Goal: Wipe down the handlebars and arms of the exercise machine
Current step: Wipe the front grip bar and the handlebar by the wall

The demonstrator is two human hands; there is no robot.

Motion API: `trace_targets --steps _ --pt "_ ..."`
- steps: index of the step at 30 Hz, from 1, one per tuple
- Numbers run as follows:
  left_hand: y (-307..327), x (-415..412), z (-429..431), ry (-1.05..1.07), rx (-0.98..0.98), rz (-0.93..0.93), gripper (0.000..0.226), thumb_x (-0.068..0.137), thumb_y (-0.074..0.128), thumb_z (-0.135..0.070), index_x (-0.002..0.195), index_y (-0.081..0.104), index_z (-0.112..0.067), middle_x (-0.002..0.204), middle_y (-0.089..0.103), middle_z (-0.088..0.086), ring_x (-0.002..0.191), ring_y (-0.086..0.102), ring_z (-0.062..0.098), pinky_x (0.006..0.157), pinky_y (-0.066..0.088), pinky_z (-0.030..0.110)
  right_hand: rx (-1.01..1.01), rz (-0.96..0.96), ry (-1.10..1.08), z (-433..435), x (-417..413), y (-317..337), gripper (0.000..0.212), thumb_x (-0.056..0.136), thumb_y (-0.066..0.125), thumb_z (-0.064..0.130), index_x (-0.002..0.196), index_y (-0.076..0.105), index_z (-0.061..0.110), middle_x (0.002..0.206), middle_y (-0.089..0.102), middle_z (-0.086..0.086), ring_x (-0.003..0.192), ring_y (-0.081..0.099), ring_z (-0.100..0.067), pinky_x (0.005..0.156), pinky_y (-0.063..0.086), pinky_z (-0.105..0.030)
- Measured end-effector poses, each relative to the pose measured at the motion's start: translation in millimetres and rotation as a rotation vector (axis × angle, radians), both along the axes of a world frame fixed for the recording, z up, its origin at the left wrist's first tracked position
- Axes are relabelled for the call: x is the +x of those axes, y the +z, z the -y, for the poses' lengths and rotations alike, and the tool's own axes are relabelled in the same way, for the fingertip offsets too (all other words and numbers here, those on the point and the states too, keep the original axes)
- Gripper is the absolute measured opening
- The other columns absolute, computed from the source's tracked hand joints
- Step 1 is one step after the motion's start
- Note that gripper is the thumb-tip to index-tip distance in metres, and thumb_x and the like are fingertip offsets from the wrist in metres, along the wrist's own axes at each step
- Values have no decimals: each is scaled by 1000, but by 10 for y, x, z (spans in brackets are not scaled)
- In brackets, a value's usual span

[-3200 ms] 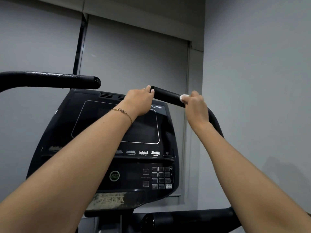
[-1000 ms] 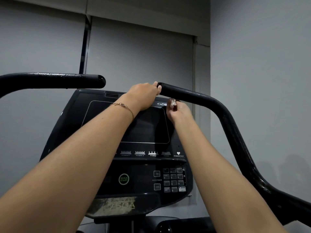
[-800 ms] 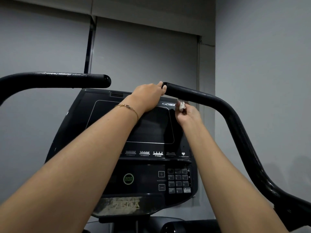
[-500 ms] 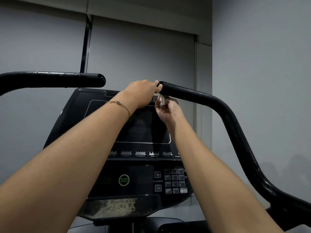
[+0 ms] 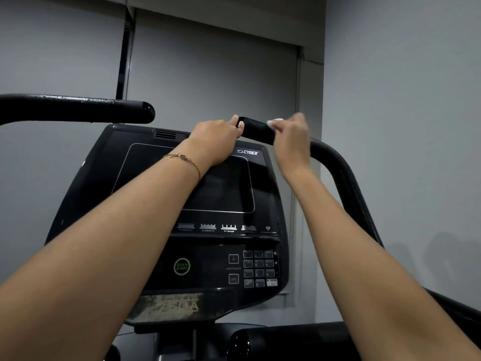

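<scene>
Both arms outstretched; left hand (image 5: 216, 136) around the handlebar (image 5: 256, 131) end, right hand (image 5: 292, 138) blurred beside it, wipe (image 5: 275, 122) in its grip.

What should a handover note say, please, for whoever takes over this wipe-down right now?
Left hand: grips the free tip of the right handlebar.
Right hand: blurred; pinches a small white wipe against the top of that bar, a little along from the left hand.
Done: wiping is at the tip section; how much else is clean cannot be told.
Left: likely the bend and lower arm of the right handlebar, then the left handlebar, which shows specks along its top. The console is not part of the job.
</scene>
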State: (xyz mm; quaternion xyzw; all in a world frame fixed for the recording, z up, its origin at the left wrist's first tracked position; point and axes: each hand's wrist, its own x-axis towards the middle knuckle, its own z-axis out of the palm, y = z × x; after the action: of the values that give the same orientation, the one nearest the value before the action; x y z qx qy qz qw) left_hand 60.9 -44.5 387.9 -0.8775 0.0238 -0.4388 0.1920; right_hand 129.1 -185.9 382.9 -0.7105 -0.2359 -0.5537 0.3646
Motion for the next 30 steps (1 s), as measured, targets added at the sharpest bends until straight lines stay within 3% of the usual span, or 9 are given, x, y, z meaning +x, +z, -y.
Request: trace_targets --steps 3,6,9,14,17,20,24,30 --pt "-12 -12 9 1 -17 -2 63 93 26 4 151 14 -19 158 8 -1 128 43 31 91 43 41 -150 65 -98 -148 1 17 26 92 46 5 111 65 7 110 50 -17 103 46 -28 82 34 -24" --pt "-21 -11 20 -2 -28 0 62 93 26 4 151 14 -18 158 7 0 128 43 32 93 42 41 -51 131 -136 -17 0 -54 25 95 48 8 112 66 4 104 51 -15 101 48 -27 86 41 -28" --pt "-21 8 31 -11 -32 4 61 94 25 4 151 15 -17 158 8 1 128 42 33 93 41 41 -47 61 -186 -50 -34 95 26 96 47 10 112 65 0 113 51 -17 105 48 -29 95 42 -33" --pt "-20 9 -46 -52 -63 1 66 92 27 4 151 15 -23 158 6 -5 131 40 30 96 40 41 -225 87 -76 -132 -99 216 26 94 49 10 112 67 5 106 51 -13 103 51 -26 89 42 -29" --pt "-22 26 -48 -54 -55 1 67 92 27 5 151 15 -24 158 6 -5 131 40 30 96 40 41 -230 97 -132 11 -22 197 25 94 50 11 111 68 7 101 51 -10 99 51 -24 81 38 -23" --pt "-13 22 -41 -57 -55 7 65 92 27 4 150 16 -24 158 7 -5 131 40 31 98 40 43 -242 109 -178 -100 -57 257 25 95 48 10 108 69 6 104 52 -14 100 50 -27 80 39 -26" --pt "-8 3 -53 -49 -46 6 66 92 27 4 151 14 -25 158 7 -6 133 37 30 96 40 42 -316 222 -136 -156 -57 83 25 95 47 10 102 71 8 87 42 -6 86 44 -21 70 31 -25" --pt "3 -24 22 -6 -29 5 63 93 26 4 151 16 -21 158 9 -2 131 40 30 94 41 42 -175 137 -198 -106 -27 154 27 97 46 13 110 67 3 102 52 -13 100 48 -26 80 39 -26"
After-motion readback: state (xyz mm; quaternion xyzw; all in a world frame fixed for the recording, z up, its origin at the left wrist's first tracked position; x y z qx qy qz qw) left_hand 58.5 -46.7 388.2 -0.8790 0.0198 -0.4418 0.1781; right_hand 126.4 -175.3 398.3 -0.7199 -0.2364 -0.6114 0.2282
